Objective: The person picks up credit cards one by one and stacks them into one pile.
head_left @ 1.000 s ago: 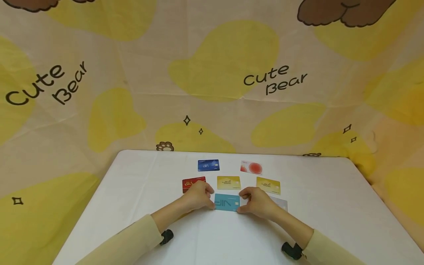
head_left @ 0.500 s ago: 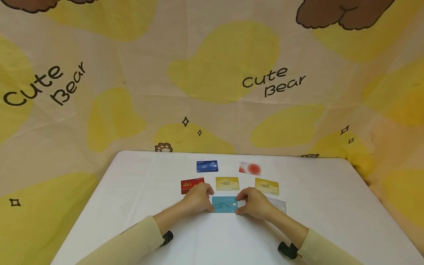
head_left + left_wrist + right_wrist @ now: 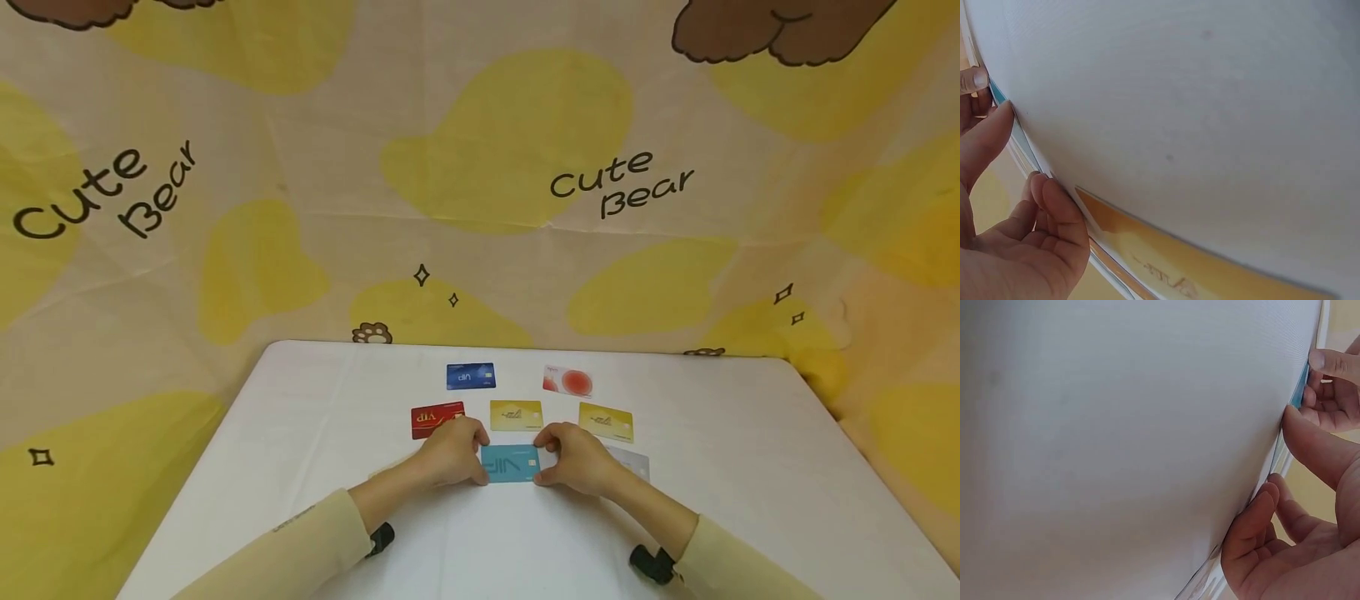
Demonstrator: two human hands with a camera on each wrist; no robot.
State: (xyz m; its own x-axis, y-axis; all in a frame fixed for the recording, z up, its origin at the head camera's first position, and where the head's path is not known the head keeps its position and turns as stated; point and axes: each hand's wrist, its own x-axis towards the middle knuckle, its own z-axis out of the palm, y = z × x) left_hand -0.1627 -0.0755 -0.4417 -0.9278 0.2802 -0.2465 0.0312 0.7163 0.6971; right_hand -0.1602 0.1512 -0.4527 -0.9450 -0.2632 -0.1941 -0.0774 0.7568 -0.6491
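Observation:
A teal VIP card (image 3: 510, 463) lies on the white table between my two hands. My left hand (image 3: 450, 450) holds its left edge, with the thumb at the near corner and the index finger at the far one. At the right edge my right hand (image 3: 581, 461) grips the same card by its two corners. The left wrist view shows only a thin teal sliver of this card (image 3: 999, 94). Beyond my left hand is a red VIP card (image 3: 431, 419), partly covered by it. A grey card (image 3: 633, 461) is half hidden behind my right hand.
Farther back lie a gold card (image 3: 516, 415), a second gold card (image 3: 606, 422), a blue VIP card (image 3: 471, 376) and a white card with a red circle (image 3: 567, 381). Another yellow card (image 3: 1166, 256) is by my left forearm. A patterned cloth (image 3: 480, 167) hangs behind the table.
The teal card has shifted slightly toward me and to the left, and now sits straighter. Both hands moved a little with it. The other cards stayed in place.

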